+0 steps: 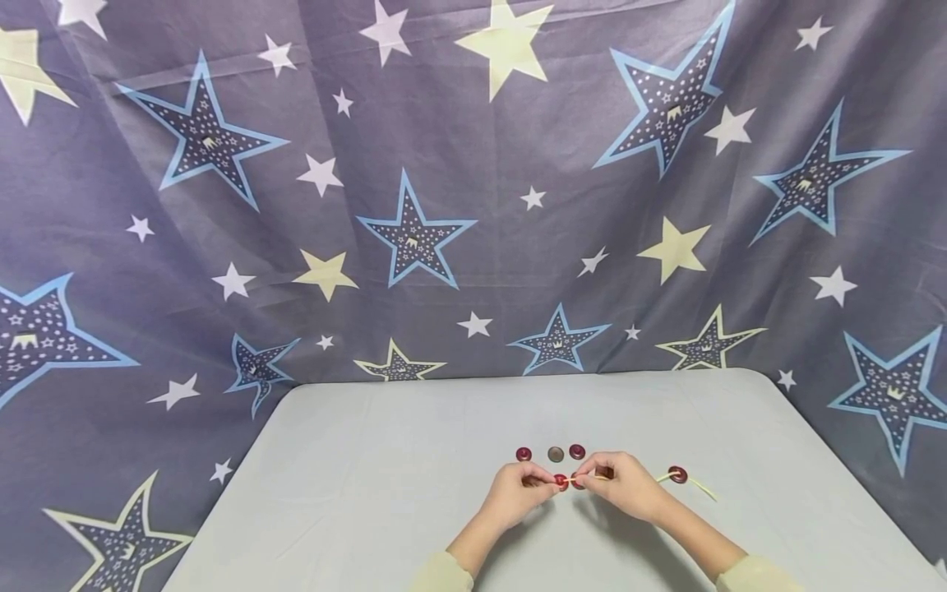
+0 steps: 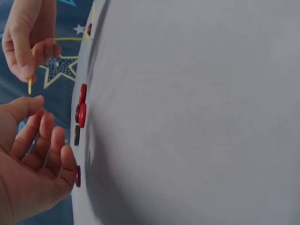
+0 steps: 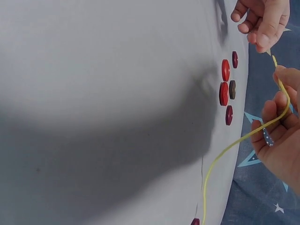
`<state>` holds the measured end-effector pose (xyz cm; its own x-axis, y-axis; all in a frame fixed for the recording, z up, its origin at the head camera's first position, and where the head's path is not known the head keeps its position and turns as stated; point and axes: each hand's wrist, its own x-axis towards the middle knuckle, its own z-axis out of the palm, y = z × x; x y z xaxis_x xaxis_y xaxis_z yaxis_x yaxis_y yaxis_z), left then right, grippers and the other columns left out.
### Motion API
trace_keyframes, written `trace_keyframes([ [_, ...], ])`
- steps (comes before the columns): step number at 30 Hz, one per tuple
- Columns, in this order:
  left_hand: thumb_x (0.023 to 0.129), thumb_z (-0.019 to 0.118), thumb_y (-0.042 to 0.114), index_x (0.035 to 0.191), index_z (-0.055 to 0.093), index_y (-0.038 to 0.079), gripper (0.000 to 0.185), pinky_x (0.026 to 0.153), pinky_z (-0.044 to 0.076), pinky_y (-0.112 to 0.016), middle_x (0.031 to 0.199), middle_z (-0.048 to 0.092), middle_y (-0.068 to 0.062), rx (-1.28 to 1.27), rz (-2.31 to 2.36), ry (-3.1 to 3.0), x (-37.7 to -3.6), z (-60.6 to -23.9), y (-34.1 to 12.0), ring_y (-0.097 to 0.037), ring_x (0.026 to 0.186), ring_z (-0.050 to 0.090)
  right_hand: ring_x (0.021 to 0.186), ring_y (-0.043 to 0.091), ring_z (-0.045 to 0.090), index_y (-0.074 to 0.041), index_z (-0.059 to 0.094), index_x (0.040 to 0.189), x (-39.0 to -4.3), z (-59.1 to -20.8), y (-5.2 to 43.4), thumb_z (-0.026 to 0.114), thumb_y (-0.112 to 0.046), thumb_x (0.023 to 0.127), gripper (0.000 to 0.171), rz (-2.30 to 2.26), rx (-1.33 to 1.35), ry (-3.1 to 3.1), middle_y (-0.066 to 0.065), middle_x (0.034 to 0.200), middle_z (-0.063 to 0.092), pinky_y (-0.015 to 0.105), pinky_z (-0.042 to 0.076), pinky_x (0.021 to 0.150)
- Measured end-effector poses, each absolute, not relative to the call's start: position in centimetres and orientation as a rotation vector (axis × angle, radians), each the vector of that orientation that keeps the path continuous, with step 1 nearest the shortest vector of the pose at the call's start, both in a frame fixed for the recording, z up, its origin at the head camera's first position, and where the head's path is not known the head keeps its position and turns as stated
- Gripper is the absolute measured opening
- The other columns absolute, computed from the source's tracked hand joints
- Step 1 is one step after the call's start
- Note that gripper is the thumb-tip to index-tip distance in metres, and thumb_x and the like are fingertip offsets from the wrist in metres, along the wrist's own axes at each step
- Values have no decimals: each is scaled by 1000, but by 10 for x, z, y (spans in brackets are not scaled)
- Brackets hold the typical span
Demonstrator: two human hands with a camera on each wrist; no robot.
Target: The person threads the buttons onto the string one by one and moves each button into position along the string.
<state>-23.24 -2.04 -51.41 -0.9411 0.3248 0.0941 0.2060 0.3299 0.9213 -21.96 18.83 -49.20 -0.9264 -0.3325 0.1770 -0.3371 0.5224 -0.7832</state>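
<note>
My right hand (image 1: pixel 621 485) pinches a yellow cord (image 3: pixel 220 157) between thumb and finger, its short end (image 2: pixel 30 86) sticking out past the fingertips. Facing it is my left hand (image 1: pixel 518 495), fingers loosely bent, thumb and forefinger close to the cord's end; a small gap shows between them in the left wrist view. I see nothing held in the left hand. The cord runs to a maroon button (image 1: pixel 676 474) on the right and passes through it. Below the hands, two bright red buttons (image 3: pixel 225 70) lie side by side, partly covered by fingers in the head view.
Behind the red buttons sit a maroon button (image 1: pixel 524 454), a brown button (image 1: pixel 556 454) and another maroon button (image 1: pixel 577 451) in a row. All lie on a table with a pale cover (image 1: pixel 355 477). A star-patterned curtain (image 1: pixel 473 271) hangs behind and beside it.
</note>
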Motion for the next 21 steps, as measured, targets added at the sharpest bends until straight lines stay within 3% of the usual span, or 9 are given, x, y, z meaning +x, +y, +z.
trace_keyframes([
  [15,74,76,18,82,69,9,14,62,41,-17,84,59,-3,580,1352,2804,-236,-517,-14,-6,68,50,56,-3,40,-8,70,86,-221,-490,193,66,-16,85,9,1405,628,-2713,-7,62,52,18,37,52],
  [21,74,76,20,85,70,11,16,73,46,-23,83,64,0,684,1124,2965,-241,-520,-9,-10,76,54,56,-3,40,-7,69,84,-220,-489,193,66,-15,85,9,1383,651,-2700,-7,62,51,19,37,51],
])
